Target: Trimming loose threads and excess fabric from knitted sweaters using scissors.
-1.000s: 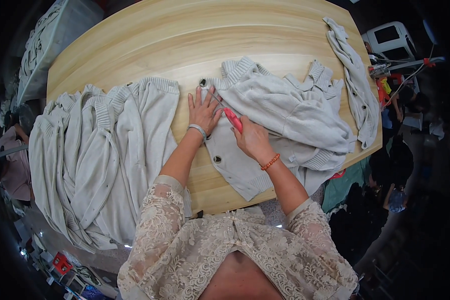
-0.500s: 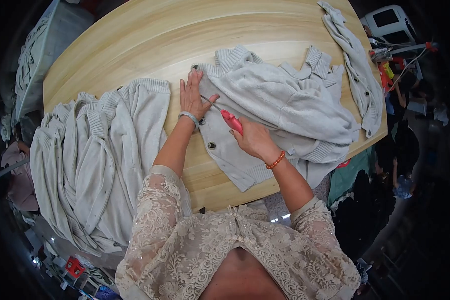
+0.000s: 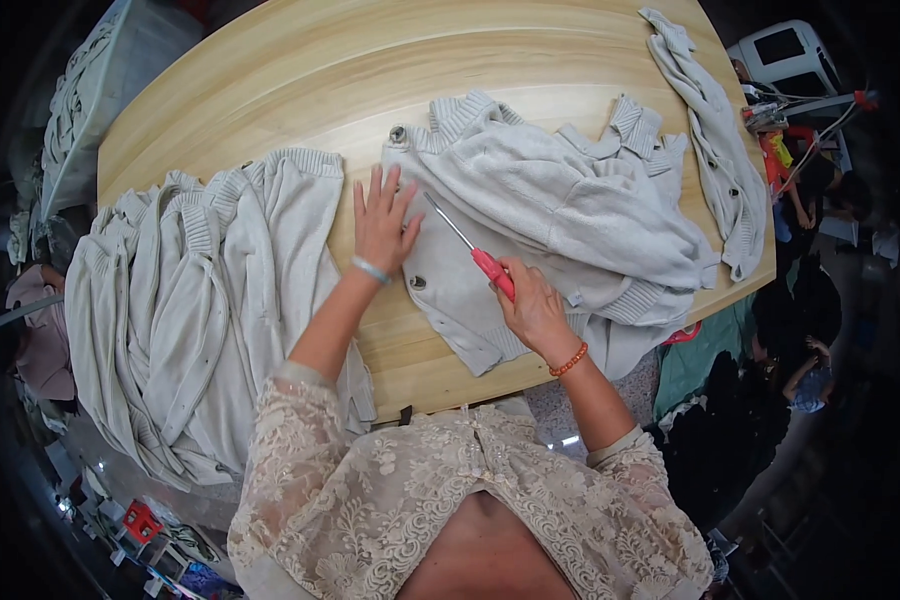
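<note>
A light grey knit cardigan with large dark buttons lies bunched on the wooden table. At its left front edge my left hand is open, fingers spread, with nothing in it. One button shows beyond my fingertips, and another button sits nearer to me. Closed around a red-handled tool with a slim metal shaft, my right hand is over the cardigan. The shaft points up and left toward my left hand; its exact tip shape is too small to tell.
A pile of similar grey cardigans hangs over the table's left edge. Another folded knit garment lies along the right edge. A clear bin of garments stands far left. Other people are at the right and left sides.
My left hand has moved slightly down and lies flatter, fingers spread. The tool has drawn away to the right from that hand, along with my right hand.
</note>
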`<state>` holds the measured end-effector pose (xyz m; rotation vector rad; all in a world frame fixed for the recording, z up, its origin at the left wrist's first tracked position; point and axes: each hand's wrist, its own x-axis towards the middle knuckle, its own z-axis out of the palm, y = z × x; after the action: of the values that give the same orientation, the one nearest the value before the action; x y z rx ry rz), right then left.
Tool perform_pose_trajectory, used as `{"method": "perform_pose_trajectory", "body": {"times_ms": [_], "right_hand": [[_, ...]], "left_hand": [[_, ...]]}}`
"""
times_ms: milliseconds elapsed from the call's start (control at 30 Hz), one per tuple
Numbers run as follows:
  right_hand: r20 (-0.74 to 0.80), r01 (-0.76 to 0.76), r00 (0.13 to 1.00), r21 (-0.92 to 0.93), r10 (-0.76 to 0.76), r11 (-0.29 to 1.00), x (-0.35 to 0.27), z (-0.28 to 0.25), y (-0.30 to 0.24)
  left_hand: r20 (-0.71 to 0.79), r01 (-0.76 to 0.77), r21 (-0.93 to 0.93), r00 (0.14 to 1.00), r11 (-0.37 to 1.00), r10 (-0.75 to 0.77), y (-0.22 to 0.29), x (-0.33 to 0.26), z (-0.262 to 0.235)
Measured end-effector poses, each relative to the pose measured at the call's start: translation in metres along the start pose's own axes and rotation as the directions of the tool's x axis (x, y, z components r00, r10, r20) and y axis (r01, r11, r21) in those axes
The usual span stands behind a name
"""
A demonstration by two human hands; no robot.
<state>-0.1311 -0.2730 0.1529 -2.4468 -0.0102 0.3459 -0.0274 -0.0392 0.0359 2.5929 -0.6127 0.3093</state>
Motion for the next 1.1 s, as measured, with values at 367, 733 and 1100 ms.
{"method": "perform_pose_trajectory", "body": {"times_ms": [367,733,1100], "right_hand": [[0.171,0.144,0.979,-0.185,-0.113,0.972,-0.065,0.034,0.017],[0.153,0.095,0.986,-0.204,-0.064,0.974,0.007,0.033,-0.011],[0.218,-0.044,0.974,-0.08,0.06,0.996,-0.032,0.02,-0.008]], "left_hand": [[0.232,0.123,-0.015,0.966,0.992,-0.117,0.04,-0.097,0.002],[0.178,0.111,-0.072,0.979,0.991,-0.097,0.013,-0.067,0.007],[0.234,0.041,0.057,0.971,0.998,-0.054,-0.005,-0.047,0.014]]}}
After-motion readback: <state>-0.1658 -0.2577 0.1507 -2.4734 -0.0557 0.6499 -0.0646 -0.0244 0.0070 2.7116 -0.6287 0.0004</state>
